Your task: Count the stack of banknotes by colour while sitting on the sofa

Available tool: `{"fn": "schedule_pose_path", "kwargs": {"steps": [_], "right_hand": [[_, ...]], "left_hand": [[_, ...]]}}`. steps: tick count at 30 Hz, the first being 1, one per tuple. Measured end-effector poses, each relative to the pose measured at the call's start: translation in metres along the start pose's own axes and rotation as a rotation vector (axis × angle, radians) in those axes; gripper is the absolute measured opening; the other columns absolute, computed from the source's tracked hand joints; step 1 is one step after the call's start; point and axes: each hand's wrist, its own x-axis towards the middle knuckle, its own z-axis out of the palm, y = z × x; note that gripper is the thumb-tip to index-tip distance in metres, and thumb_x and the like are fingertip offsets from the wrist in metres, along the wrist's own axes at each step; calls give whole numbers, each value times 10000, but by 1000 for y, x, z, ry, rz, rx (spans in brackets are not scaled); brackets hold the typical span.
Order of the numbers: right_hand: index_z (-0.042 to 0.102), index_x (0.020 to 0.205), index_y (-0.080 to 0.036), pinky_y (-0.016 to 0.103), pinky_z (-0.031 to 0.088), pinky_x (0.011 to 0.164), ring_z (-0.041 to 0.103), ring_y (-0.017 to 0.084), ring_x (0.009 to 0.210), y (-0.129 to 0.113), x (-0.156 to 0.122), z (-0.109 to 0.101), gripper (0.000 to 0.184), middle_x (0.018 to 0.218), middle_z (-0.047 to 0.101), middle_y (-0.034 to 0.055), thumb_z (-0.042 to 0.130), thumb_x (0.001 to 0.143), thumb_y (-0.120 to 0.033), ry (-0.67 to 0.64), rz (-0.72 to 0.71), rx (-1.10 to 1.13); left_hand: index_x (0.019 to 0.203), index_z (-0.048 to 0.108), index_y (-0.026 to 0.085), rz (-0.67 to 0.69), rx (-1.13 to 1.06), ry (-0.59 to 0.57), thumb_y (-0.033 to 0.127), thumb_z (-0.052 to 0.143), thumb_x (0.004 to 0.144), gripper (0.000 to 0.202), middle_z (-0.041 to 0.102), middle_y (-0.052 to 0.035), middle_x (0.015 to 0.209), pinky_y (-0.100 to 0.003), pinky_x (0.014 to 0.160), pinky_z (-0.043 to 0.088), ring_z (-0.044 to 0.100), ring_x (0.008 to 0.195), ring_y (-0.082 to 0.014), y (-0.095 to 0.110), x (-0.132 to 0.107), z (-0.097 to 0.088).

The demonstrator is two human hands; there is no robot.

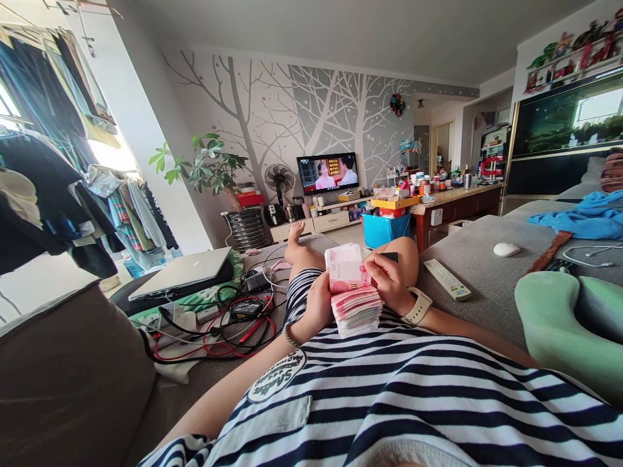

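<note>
A thick stack of pink banknotes (355,310) rests upright on my lap over the striped shirt. My left hand (318,305) wraps round the stack's left side, fingers closed on it. My right hand (389,280), with a pale watch at the wrist, pinches the top notes (344,267), which are folded up and away from the stack. My bare legs stretch forward along the grey sofa (479,272).
A remote control (448,279) and a white mouse (506,249) lie on the sofa to the right, near a green cushion (549,318). A closed laptop (182,272) and tangled cables (219,324) sit on the left. A television (327,172) plays ahead.
</note>
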Motion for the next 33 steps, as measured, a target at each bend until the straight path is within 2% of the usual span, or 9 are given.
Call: {"fn": "schedule_pose_path", "kwargs": {"steps": [11, 19, 30, 33], "right_hand": [[526, 722, -211, 290, 376, 618, 469, 166, 639, 1, -1, 0, 411, 650, 514, 3, 461, 964, -537, -10, -4, 11], [533, 727, -209, 285, 376, 618, 467, 162, 636, 0, -1, 0, 407, 644, 513, 1, 471, 966, -531, -21, -13, 32], [509, 697, -212, 287, 378, 604, 456, 165, 620, -2, -2, -1, 476, 614, 490, 3, 445, 952, -608, -38, 15, -6], [511, 694, -212, 289, 375, 602, 452, 162, 610, -3, -1, -1, 473, 606, 485, 1, 450, 953, -603, -46, 2, 10]], "left_hand": [[595, 535, 208, -23, -38, 15, 95, 476, 738, 191, 643, -10, 688, -255, 701, 418, 502, 711, -167, -4, 2, 1], [623, 563, 206, 3, -35, 23, 149, 506, 694, 107, 696, -42, 759, -300, 769, 470, 588, 769, -206, -14, 6, 3], [652, 630, 209, 58, -48, 7, 154, 563, 693, 96, 722, -58, 774, -319, 807, 500, 620, 799, -220, -3, 3, 0], [620, 627, 215, 0, -114, 12, 176, 570, 714, 117, 699, -64, 718, -332, 816, 506, 618, 785, -233, -1, 3, 1]]}}
